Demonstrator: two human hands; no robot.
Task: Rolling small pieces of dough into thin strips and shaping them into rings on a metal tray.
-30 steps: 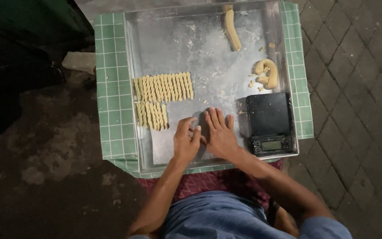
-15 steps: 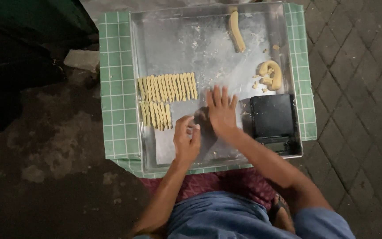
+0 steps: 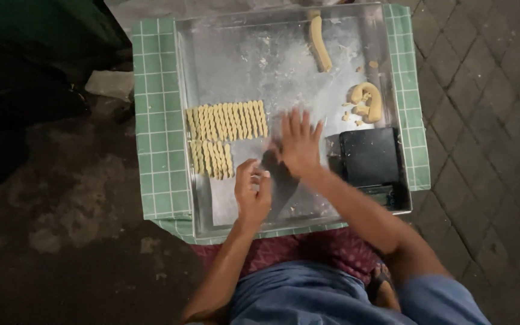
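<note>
In the middle of the frame, the right hand point(image 3: 298, 144) lies flat with its fingers spread wide, palm down on the floured metal tray point(image 3: 242, 54); if some dough is under the palm, it cannot be seen. Just below and to the left of it, the left hand point(image 3: 253, 189) is half curled, the fingertips drawn together near the thumb, and whether they pinch a piece of dough cannot be told. To the left of the hands lie two rows of twisted dough sticks point(image 3: 227, 121); each stick has its long axis pointing up and down in the frame, and the sticks sit side by side, so every row runs left to right. The upper row is longer than the lower row point(image 3: 212, 159). In the upper middle of the tray, a long roll of dough point(image 3: 319, 43) lies almost vertical, a little tilted. At the right, a curled lump of dough point(image 3: 367, 99) rests with small crumbs beside it. Under this lump, a black digital scale point(image 3: 369, 157) stands in the lower right corner of the tray. The tray sits on a green checked cloth point(image 3: 157, 120).
</note>
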